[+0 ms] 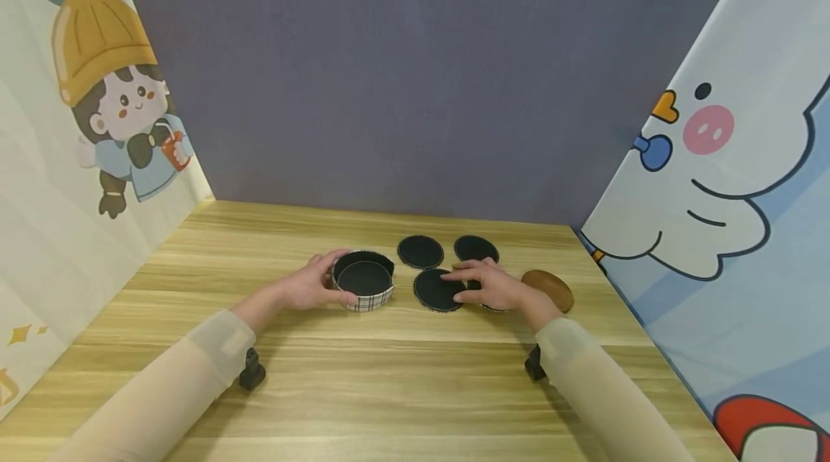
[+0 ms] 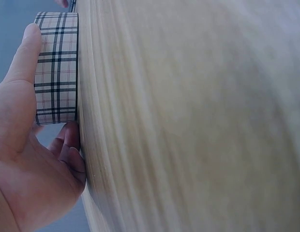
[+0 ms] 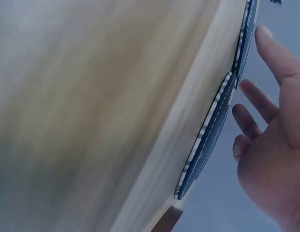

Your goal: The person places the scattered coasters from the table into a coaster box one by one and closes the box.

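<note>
A round coaster holder (image 1: 372, 301) with a dark inside and a plaid outer wall stands on the table, with a gap in its rim at the right. My left hand (image 1: 318, 283) grips its left side, thumb along the near wall; in the left wrist view the thumb lies along the plaid wall (image 2: 58, 67). Over the nearer pair of dark round coasters hovers my right hand (image 1: 489, 285), fingers spread and extended. Its fingertips overlap the left coaster (image 1: 433, 290), and the hand partly hides the right one. The right wrist view shows coaster edges (image 3: 208, 135) beside the fingers.
Two more dark coasters lie behind, a left one (image 1: 420, 251) and a right one (image 1: 475, 247). A brown oval object (image 1: 550, 289) sits by my right wrist. A grey panel (image 1: 402, 87) rises behind the wood-grain table (image 1: 389, 390), with printed cloths at both sides.
</note>
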Tool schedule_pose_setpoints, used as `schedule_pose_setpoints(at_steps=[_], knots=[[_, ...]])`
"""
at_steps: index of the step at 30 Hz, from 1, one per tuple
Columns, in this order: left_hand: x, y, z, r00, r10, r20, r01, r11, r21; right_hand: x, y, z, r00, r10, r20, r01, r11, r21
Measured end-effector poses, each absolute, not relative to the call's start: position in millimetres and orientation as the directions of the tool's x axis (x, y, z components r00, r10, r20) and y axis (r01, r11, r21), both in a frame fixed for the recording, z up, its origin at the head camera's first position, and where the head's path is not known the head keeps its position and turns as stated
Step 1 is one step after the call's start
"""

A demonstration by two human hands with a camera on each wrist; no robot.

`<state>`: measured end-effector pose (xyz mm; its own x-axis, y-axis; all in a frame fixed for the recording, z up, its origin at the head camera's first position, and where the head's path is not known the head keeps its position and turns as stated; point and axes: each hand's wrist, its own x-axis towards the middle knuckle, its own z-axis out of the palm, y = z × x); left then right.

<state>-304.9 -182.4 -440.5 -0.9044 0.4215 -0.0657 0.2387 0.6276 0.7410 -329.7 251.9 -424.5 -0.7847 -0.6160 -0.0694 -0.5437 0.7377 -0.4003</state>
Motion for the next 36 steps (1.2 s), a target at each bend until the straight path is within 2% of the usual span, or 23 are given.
schedule_pose_setpoints(at_steps=[10, 18, 36], knots=[[-304.4, -181.9, -441.2, -0.905, 0.419, -0.074, 0.231, 0.630, 0.741, -329.8, 241.8, -422.8, -0.775, -0.616, -0.141, -0.534, 0.758, -0.375], [-305.2, -182.3, -441.9, -0.903, 0.424, -0.073, 0.231, 0.622, 0.748, -326.2, 240.1, -425.2, -0.767, -0.628, -0.129, -0.552, 0.749, -0.367], [-306.7, -182.9, -443.0, -0.904, 0.422, -0.066, 0.232, 0.616, 0.753, -284.7, 231.5, -424.5, -0.724, -0.682, -0.102, -0.603, 0.698, -0.387]])
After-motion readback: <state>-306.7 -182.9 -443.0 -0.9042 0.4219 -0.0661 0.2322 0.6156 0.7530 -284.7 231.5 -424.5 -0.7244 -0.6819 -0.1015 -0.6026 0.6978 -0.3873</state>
